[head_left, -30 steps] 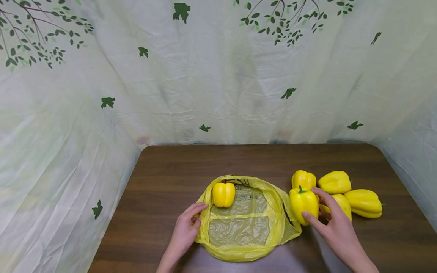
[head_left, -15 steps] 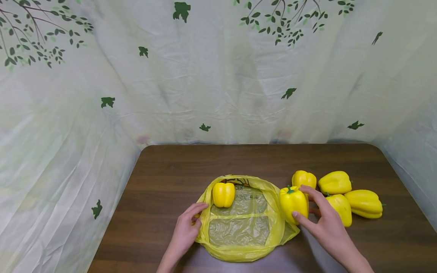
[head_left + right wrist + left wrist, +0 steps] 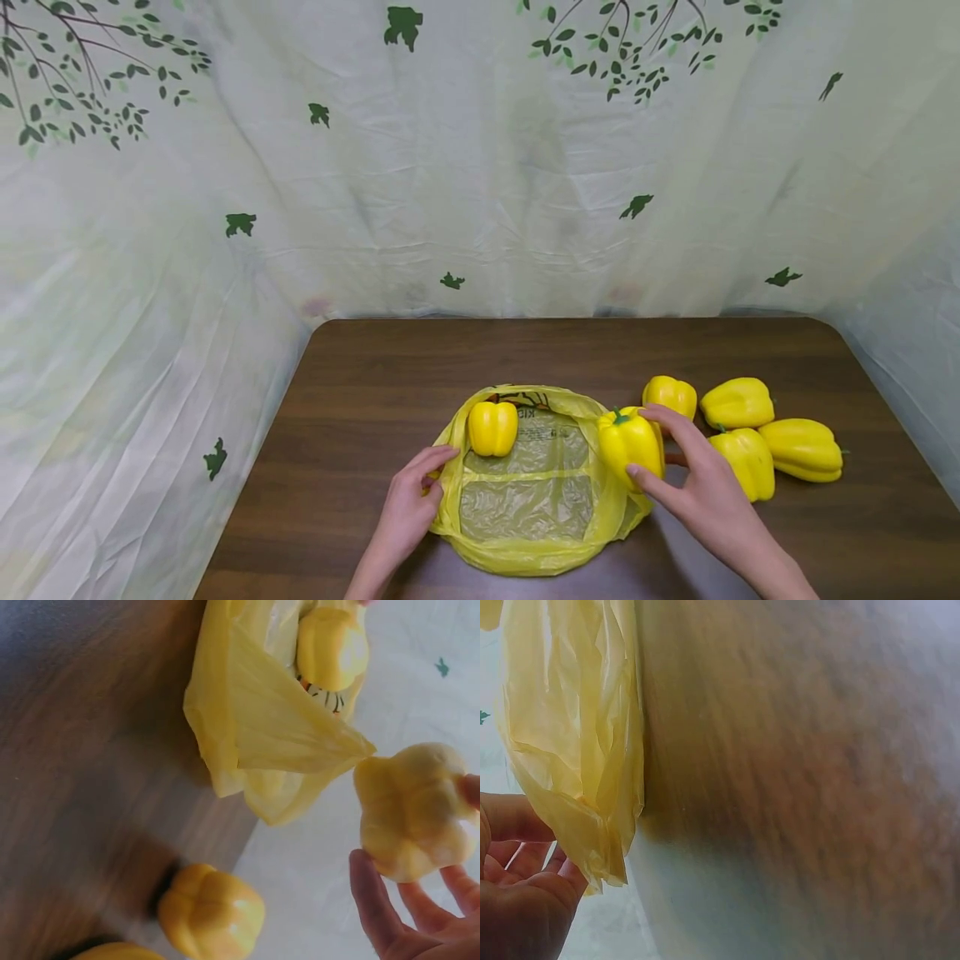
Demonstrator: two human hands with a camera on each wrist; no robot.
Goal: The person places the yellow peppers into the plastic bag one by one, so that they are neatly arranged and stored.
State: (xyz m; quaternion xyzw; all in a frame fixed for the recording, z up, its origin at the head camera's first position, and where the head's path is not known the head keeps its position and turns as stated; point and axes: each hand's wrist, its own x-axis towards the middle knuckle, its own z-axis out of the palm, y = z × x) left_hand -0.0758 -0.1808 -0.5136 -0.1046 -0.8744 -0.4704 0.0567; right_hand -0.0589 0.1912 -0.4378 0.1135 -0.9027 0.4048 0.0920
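A yellow plastic bag (image 3: 525, 560) lies spread with its mouth up on the table, one yellow bell pepper (image 3: 492, 429) inside at its back left. My left hand (image 3: 408, 504) pinches the bag's left rim; in the left wrist view the thumb and fingers meet at the crumpled plastic (image 3: 577, 750). My right hand (image 3: 701, 492) grips another yellow bell pepper (image 3: 628, 446), green stem up, over the bag's right rim. In the right wrist view the fingers curl round that pepper (image 3: 412, 810), close beside a pointed corner of the bag (image 3: 300, 735).
To the right on the brown wooden table (image 3: 390, 358) lie several more yellow bell peppers, among them one at the back (image 3: 669, 395) and one beside the right hand (image 3: 746, 462). A pale leaf-printed cloth (image 3: 480, 167) hangs behind the table.
My right hand has carried its bell pepper leftward, away from the other peppers and onto the line of the bag's right rim. The left hand has stayed on the bag's left rim.
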